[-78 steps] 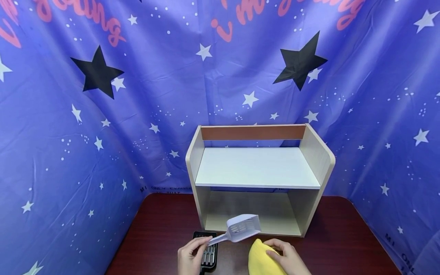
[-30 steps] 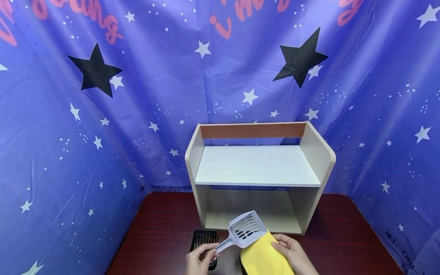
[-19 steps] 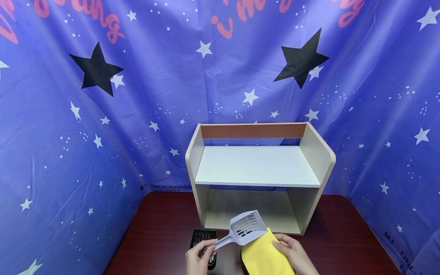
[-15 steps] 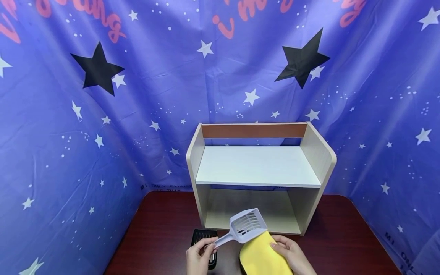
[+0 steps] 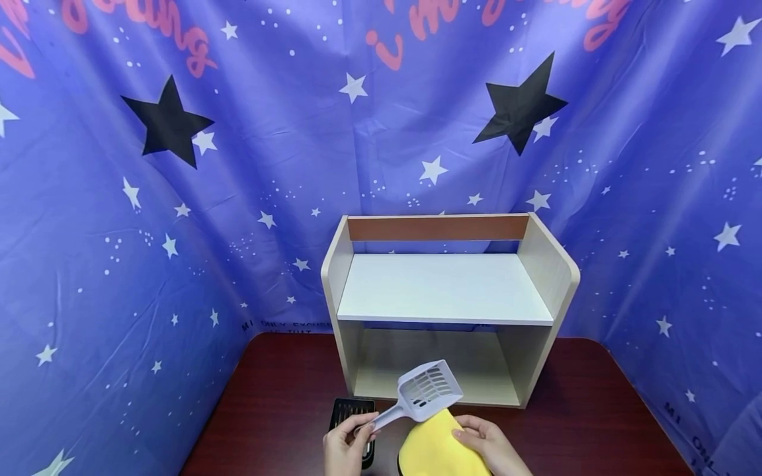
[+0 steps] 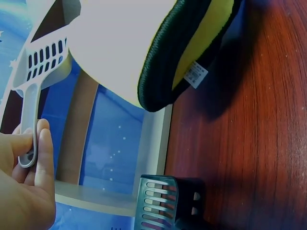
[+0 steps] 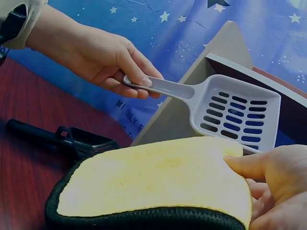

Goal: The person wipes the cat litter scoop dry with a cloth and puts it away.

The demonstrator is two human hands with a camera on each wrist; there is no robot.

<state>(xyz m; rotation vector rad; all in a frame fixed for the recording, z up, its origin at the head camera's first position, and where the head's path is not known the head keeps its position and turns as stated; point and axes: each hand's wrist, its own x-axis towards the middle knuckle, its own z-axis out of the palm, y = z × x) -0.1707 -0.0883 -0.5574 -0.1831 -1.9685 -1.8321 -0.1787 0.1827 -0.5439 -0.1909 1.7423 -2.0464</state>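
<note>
Fingers of the left hand [image 5: 345,449] pinch a grey slotted scoop [image 5: 411,404]; the right hand [image 5: 487,444] grips yellow cloth [image 5: 437,449] at its five o'clock; a black scoop [image 5: 350,407] lies at eight.

One scoop [image 5: 412,403] is pale grey, the other scoop [image 7: 93,142] black, the cloth [image 5: 439,447] black-edged yellow, the curtain [image 5: 286,139] star-printed blue.

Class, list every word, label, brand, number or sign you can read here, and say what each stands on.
"i'm young": pink, top of the curtain, partly cut off; "young" again at left.
"M I ONLY": black, lower left of the curtain; probably "EXCUSE" follows and "IS THAT" beneath, both blurred.
"M I ONL": black, lower right of the curtain, cut off.
Tag on the yellow mitt: print too small to read.
</note>
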